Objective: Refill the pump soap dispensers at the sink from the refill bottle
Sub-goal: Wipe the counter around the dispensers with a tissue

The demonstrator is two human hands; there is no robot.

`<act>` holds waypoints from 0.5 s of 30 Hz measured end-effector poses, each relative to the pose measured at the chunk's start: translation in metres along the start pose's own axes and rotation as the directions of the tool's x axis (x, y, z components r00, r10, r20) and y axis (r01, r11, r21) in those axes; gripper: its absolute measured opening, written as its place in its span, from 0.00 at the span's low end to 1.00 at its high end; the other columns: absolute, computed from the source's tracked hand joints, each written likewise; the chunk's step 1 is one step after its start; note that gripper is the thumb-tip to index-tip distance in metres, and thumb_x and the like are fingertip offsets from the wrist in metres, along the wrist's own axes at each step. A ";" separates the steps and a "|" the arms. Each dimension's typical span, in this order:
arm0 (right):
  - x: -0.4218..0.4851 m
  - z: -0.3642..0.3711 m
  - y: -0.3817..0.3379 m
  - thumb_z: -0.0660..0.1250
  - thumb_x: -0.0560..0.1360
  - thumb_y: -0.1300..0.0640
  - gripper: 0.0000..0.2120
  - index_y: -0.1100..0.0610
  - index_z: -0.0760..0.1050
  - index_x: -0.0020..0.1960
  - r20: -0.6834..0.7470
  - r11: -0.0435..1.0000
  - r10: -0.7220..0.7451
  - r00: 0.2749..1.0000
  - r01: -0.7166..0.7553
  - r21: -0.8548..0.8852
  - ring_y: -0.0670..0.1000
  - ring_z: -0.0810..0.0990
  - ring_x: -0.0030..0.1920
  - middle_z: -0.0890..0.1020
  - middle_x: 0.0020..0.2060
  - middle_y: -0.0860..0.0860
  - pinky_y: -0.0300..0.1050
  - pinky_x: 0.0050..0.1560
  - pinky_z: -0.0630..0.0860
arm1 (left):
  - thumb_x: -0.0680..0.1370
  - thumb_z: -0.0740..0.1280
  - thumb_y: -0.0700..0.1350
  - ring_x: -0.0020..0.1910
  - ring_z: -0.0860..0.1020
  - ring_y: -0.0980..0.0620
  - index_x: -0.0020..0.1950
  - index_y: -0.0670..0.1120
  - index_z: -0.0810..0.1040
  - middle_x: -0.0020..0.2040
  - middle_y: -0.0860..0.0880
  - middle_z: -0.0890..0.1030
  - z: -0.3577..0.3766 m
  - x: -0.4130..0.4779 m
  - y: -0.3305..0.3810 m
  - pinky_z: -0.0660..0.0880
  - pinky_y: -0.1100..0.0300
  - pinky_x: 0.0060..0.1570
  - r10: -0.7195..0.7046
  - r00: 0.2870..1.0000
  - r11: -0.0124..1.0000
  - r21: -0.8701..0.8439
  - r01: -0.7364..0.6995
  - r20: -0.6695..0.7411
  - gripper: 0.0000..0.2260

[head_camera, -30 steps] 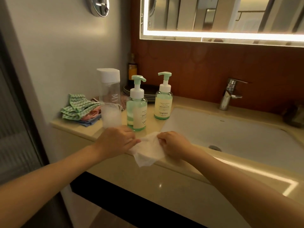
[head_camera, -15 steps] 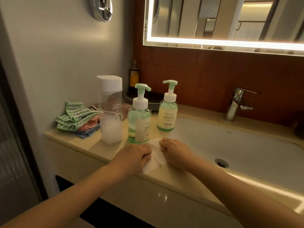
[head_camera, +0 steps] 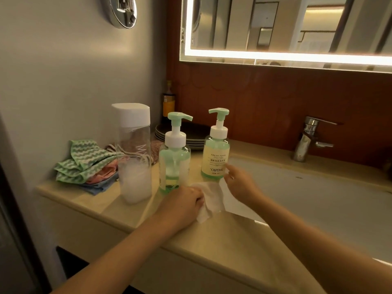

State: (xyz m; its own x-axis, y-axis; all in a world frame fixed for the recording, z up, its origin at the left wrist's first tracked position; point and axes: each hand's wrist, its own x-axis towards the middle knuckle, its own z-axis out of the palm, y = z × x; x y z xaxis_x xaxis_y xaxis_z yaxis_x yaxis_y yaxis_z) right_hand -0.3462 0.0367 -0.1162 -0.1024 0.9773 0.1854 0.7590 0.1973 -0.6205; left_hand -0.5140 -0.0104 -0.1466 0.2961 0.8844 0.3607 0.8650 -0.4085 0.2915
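Pouring part looks done, imo: left dispenser [head_camera: 175,158] + right dispenser [head_camera: 216,153] upright on bench [head_camera: 233,240] left of sink [head_camera: 318,198], pumps on. Refill bottle [head_camera: 133,153] capped, left of them, roughly third full. Left grip [head_camera: 182,200] bunched round wipe [head_camera: 212,200] near front edge. Right grip [head_camera: 239,183] fingers mostly straight by right dispenser base, at wipe's far edge; pinching it or not, can't tell. Only wipe-up left, probably.

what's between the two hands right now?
Head view: a white wipe on the counter, left hand gripping one end, right hand at the other.

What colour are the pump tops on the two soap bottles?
Mint green pump tops, above white collars, seen in the head view.
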 end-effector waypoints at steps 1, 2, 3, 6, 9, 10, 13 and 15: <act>0.005 0.000 0.000 0.54 0.80 0.59 0.21 0.56 0.59 0.73 0.026 0.999 0.006 1.000 -0.007 0.050 0.55 0.66 0.69 0.67 0.70 0.55 0.51 0.68 0.66 | 0.80 0.58 0.48 0.45 0.78 0.53 0.52 0.48 0.80 0.50 0.51 0.82 0.000 0.000 0.000 0.75 0.56 0.47 0.001 1.000 1.000 -0.007 -0.001 0.000 0.12; 0.009 0.002 -0.001 0.55 0.80 0.59 0.21 0.56 0.59 0.73 0.048 0.996 0.005 0.999 -0.009 0.091 0.55 0.66 0.70 0.67 0.70 0.54 0.51 0.67 0.66 | 0.80 0.58 0.48 0.46 0.78 0.53 0.53 0.49 0.80 0.50 0.51 0.81 0.000 0.000 0.000 0.74 0.57 0.47 0.002 1.000 1.000 -0.016 -0.002 0.000 0.12; 0.011 0.005 -0.003 0.55 0.80 0.59 0.21 0.55 0.60 0.73 0.061 0.992 0.000 0.998 -0.007 0.124 0.55 0.66 0.70 0.67 0.70 0.54 0.51 0.67 0.67 | 0.79 0.58 0.49 0.46 0.78 0.54 0.54 0.49 0.80 0.51 0.51 0.81 -0.001 0.000 0.000 0.74 0.58 0.47 0.003 1.000 1.000 -0.027 -0.003 0.001 0.12; 0.020 0.021 -0.013 0.55 0.80 0.60 0.21 0.56 0.61 0.73 0.058 0.980 -0.022 0.998 0.010 0.197 0.54 0.66 0.69 0.67 0.70 0.55 0.51 0.68 0.67 | 0.79 0.58 0.49 0.47 0.78 0.54 0.57 0.50 0.80 0.52 0.51 0.81 -0.002 0.000 0.000 0.74 0.58 0.48 0.007 1.000 1.000 -0.030 -0.007 -0.005 0.12; 0.031 0.030 -0.025 0.54 0.80 0.61 0.21 0.56 0.61 0.73 0.060 0.979 -0.025 0.998 0.013 0.206 0.56 0.69 0.67 0.69 0.69 0.56 0.49 0.63 0.71 | 0.79 0.58 0.49 0.49 0.78 0.52 0.59 0.51 0.79 0.54 0.50 0.81 -0.003 0.001 0.001 0.74 0.56 0.49 0.000 1.000 1.000 -0.005 0.000 0.017 0.13; 0.033 0.032 -0.028 0.54 0.80 0.61 0.21 0.55 0.61 0.72 0.070 0.981 -0.029 0.997 0.015 0.193 0.56 0.70 0.66 0.69 0.68 0.57 0.48 0.60 0.73 | 0.79 0.58 0.49 0.50 0.78 0.51 0.59 0.51 0.79 0.54 0.49 0.81 -0.003 0.001 0.001 0.74 0.56 0.49 -0.006 1.000 1.000 -0.008 0.006 0.025 0.13; 0.033 0.032 -0.029 0.54 0.79 0.60 0.19 0.57 0.66 0.70 0.035 0.987 -0.034 0.999 0.028 0.159 0.55 0.72 0.64 0.73 0.65 0.56 0.49 0.62 0.71 | 0.79 0.59 0.48 0.51 0.78 0.51 0.59 0.50 0.79 0.55 0.49 0.81 -0.004 0.003 0.000 0.74 0.56 0.50 -0.012 0.999 1.000 -0.017 0.013 0.038 0.13; 0.019 0.026 -0.025 0.56 0.79 0.58 0.15 0.59 0.74 0.62 -0.098 0.998 -0.039 0.994 0.043 0.043 0.53 0.76 0.58 0.79 0.57 0.53 0.47 0.59 0.72 | 0.79 0.58 0.49 0.51 0.78 0.51 0.59 0.50 0.79 0.55 0.50 0.81 -0.004 0.005 -0.002 0.74 0.55 0.51 -0.015 0.999 1.000 -0.015 0.015 0.044 0.13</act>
State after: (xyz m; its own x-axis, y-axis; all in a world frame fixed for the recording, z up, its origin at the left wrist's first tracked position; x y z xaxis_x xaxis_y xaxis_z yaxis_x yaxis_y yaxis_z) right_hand -0.3835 0.0526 -0.1167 -0.0684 0.9566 0.2832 0.7256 0.2425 -0.6439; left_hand -0.5158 -0.0065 -0.1421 0.3010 0.8995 0.3168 0.8632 -0.3982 0.3103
